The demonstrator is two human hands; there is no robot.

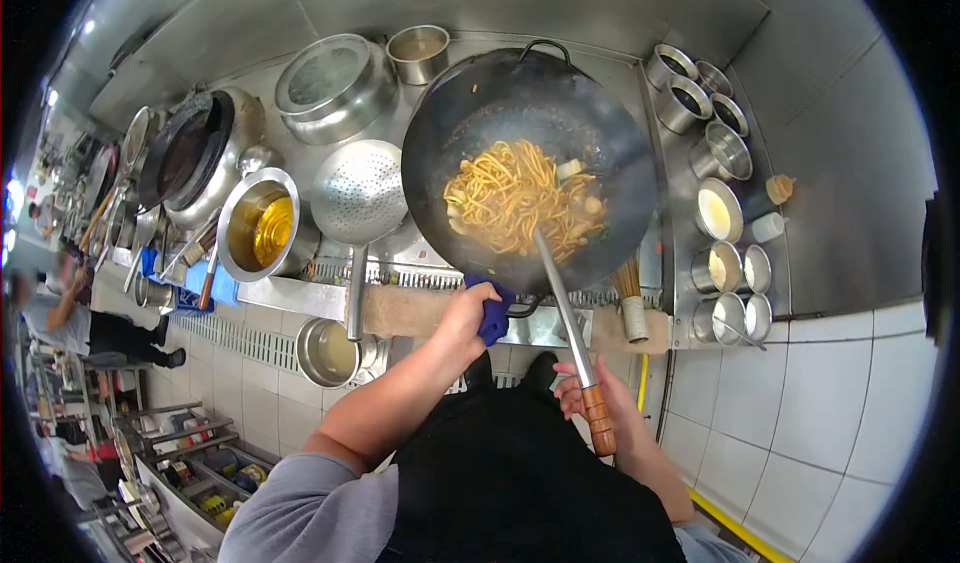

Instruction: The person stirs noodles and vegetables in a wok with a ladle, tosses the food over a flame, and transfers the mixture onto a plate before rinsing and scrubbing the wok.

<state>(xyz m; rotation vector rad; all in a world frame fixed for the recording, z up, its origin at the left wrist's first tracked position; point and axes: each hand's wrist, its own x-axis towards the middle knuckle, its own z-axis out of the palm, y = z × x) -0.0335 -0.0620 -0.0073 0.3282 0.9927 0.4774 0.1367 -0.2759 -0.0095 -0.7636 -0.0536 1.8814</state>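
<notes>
A large dark wok [430, 163] holds brown noodles [510, 198] with pale chunks and a little green. My left hand [468, 318] is closed around a folded blue cloth [494, 315] at the wok's near rim, by the looped handle. A long steel wok ladle [567, 313] with a wooden grip slants into the noodles, which hide its head. My right hand [612, 403] is loosely curled round the ladle's wooden grip from beneath, fingers partly apart.
Left of the wok are a perforated strainer [358, 193], a pot of yellow oil [228, 233] and a lidded pot [335, 88]. A bamboo brush [632, 308] lies right. Several seasoning tins [720, 153] line the right side. A co-worker [65, 313] stands far left.
</notes>
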